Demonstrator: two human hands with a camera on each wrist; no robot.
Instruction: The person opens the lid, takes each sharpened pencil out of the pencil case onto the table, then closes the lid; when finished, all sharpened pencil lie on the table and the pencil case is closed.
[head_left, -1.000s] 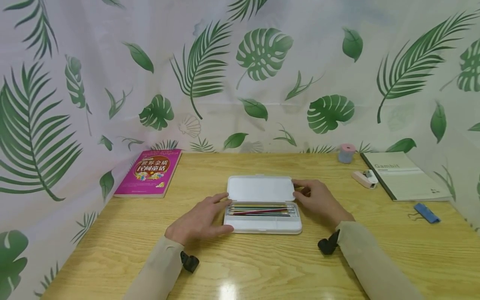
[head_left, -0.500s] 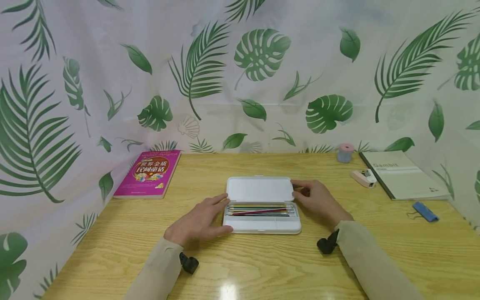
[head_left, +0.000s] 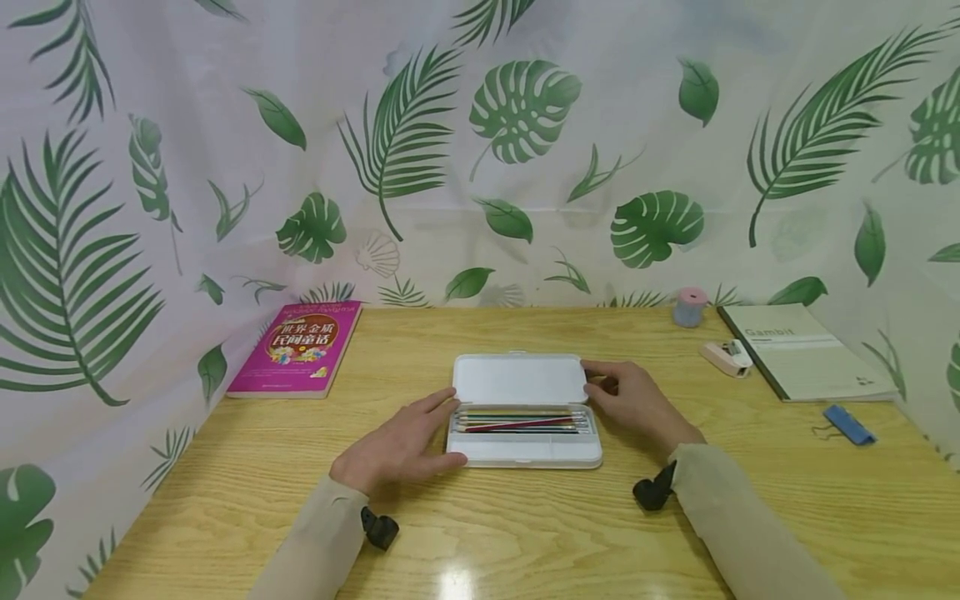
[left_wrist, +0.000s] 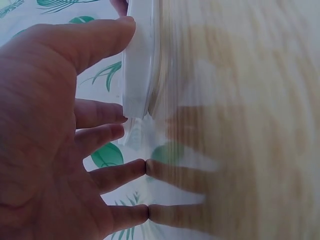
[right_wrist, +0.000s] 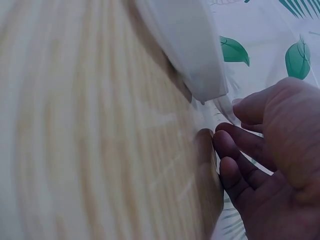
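Note:
A white pencil case (head_left: pixel 498 452) lies unfolded on the wooden table, its lid (head_left: pixel 517 379) laid back behind the tray. Several pencils (head_left: pixel 517 421) rest in the tray's rear compartment. My left hand (head_left: pixel 401 442) is at the left end, fingers fairly straight; in the left wrist view the thumb (left_wrist: pixel 107 37) touches the case's edge and two fingertips meet its end, while the other two reach the tabletop. At the lid's right edge, my right hand (head_left: pixel 637 400) pinches with thumb and index finger. Its other fingers curl against the table in the right wrist view.
A pink book (head_left: pixel 296 350) lies at the back left. To the right are a pink-and-blue cylinder (head_left: pixel 689 308), a small pink stapler (head_left: pixel 726 358), a notebook (head_left: pixel 810 354) and a blue binder clip (head_left: pixel 849 425). A leaf-patterned curtain (head_left: pixel 555 175) stands behind the table.

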